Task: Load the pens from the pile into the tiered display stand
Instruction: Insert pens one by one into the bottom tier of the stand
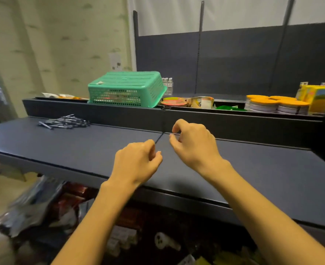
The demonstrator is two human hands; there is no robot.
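Note:
A pile of dark pens (65, 121) lies at the back left of the dark shelf top (81, 146), against the raised back ledge. My left hand (137, 161) hovers over the shelf's middle seam, fingers loosely curled and holding nothing. My right hand (193, 144) hovers just right of the seam, a little farther back, fingers also loosely curled and holding nothing. Both hands are well to the right of the pens. No tiered display stand shows in this view.
On the upper ledge behind stand an upturned green plastic basket (126, 89), small bowls and packets (188, 102), orange-lidded containers (276, 105) and a yellow box (319, 98). Packaged goods (33, 203) fill the shelves below the front edge.

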